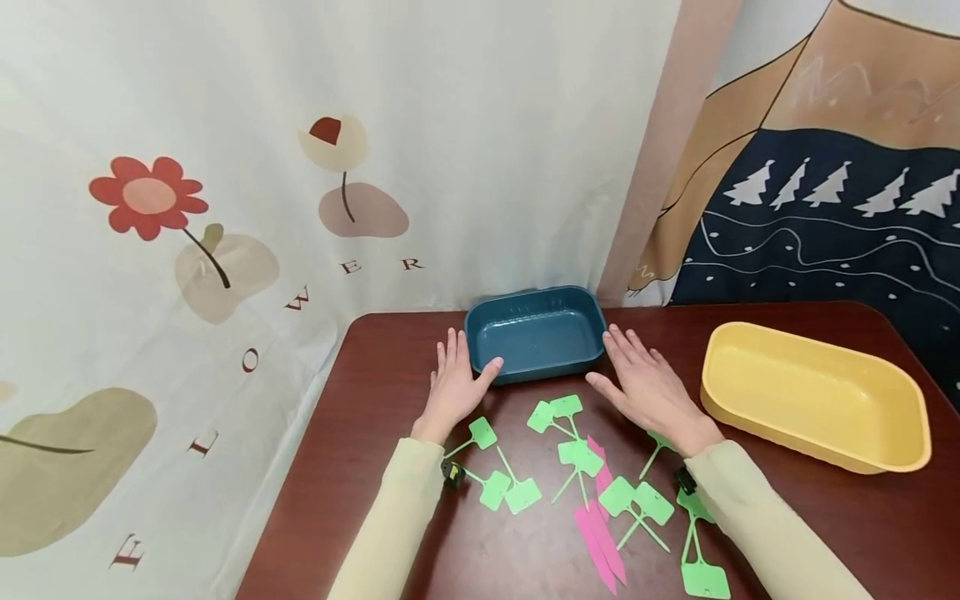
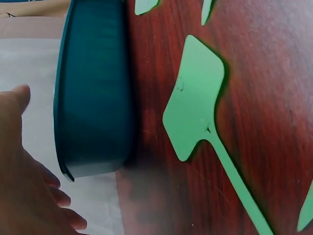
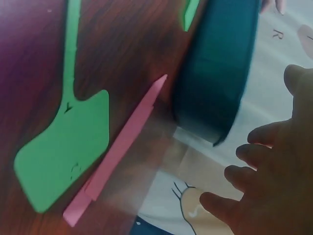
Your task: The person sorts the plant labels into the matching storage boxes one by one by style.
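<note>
A dark blue plastic basin [image 1: 536,340] stands at the back edge of the table. My left hand [image 1: 456,385] is at its left side, fingers straight and thumb over the front corner. On the opposite side is my right hand [image 1: 651,390], fingers extended toward the right rim. Whether either hand touches the basin I cannot tell. In front of it lie several green T-shaped plant labels [image 1: 522,496], some crossing each other. Among them are pink pointed strips [image 1: 594,546]. The left wrist view shows a green label [image 2: 195,93] beside the basin's wall [image 2: 98,98].
A yellow basin [image 1: 817,400] stands on the right of the brown table [image 1: 337,467]. Behind the table hangs a white curtain [image 1: 480,150] with printed flowers, and a darker patterned cloth [image 1: 832,242] at the right. Each wrist wears a small black camera.
</note>
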Motion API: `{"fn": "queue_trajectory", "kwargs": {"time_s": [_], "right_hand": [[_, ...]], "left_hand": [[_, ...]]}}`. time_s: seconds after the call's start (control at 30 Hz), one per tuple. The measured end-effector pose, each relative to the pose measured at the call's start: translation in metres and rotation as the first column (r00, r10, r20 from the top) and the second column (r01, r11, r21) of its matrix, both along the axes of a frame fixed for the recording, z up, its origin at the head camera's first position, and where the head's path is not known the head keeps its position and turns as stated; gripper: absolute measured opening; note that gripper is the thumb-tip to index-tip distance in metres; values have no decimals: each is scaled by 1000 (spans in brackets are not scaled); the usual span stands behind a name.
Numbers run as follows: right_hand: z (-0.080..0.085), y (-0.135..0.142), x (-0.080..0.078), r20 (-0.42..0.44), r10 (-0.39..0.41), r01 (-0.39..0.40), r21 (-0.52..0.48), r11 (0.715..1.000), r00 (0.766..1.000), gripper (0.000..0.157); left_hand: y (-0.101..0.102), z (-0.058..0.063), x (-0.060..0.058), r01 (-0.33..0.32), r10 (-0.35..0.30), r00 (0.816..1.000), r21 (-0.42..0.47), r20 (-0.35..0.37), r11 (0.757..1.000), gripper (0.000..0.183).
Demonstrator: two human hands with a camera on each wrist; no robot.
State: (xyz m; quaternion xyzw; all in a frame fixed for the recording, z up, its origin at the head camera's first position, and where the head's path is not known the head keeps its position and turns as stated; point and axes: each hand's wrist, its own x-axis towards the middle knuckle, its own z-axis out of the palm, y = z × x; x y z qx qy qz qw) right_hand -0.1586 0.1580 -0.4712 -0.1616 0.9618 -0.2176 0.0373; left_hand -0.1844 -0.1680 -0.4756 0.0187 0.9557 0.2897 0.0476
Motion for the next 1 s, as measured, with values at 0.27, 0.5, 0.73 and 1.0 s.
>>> {"fn": "queue_trajectory", "kwargs": {"time_s": [0.27, 0.5, 0.73, 1.0], "right_hand": [[-9, -4, -7, 26, 23, -23, -6, 1000, 999, 92], [-12, -3, -1, 17, 25, -25, 4, 1000, 1000, 89], [-15, 11, 13, 7, -8, 8, 32, 999, 1000, 84], [-14, 17, 19, 0, -19, 19, 28, 999, 1000, 81]], "left_hand": [[-2, -8, -2, 43, -43, 999, -18, 8, 999, 96], [-4, -7, -3, 82, -82, 997, -43, 10, 996, 95], [5, -2, -3, 151, -148, 988, -89, 33, 985, 95], [10, -1, -3, 182, -178, 983, -110, 38, 977, 94]]}}
